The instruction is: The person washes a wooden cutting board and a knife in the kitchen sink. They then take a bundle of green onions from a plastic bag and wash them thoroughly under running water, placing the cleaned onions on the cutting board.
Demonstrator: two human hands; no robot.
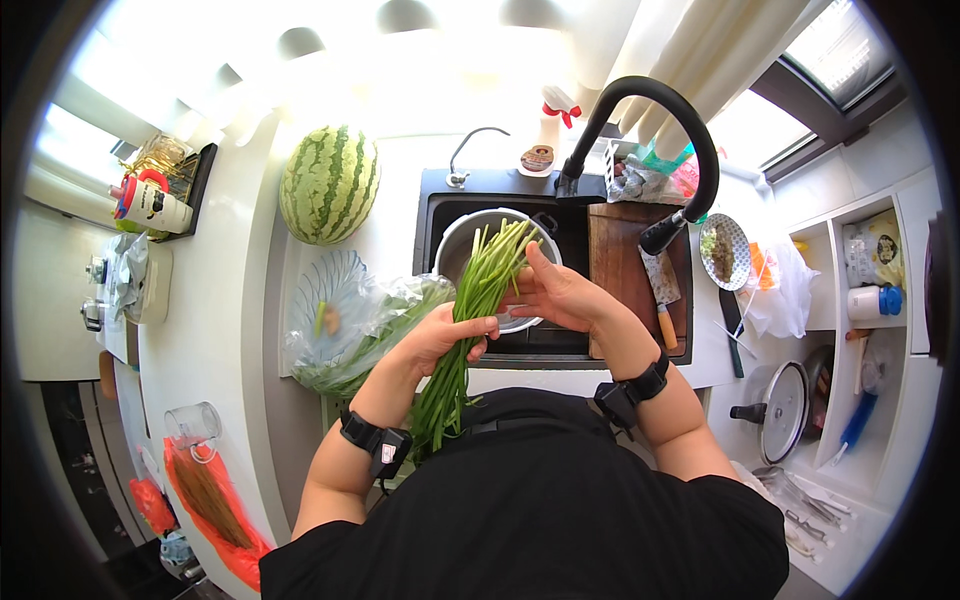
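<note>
My left hand [439, 334] grips a bunch of long green stalks, likely garlic chives [487, 281], around the middle. Their pale ends point up and away over a metal pot [444, 244], while the green leaves hang down against my black shirt. Spread fingers and a raised thumb show on my right hand [570, 296], beside the pale ends; its fingertips meet the edge of the bunch or lie just behind it. The pot sits in a black sink [424, 187], partly covered by the stalks and both hands. Left of it, a clear plastic bag [397, 326] holds more greens.
A wooden cutting board [619, 255] spans the sink's right side, bearing a cleaver [661, 277]. Above it arches a black faucet [679, 101]. A watermelon [330, 187] and a blue glass dish [319, 289] stand left. At right are a patterned bowl [739, 247] and a dark-handled knife [731, 330].
</note>
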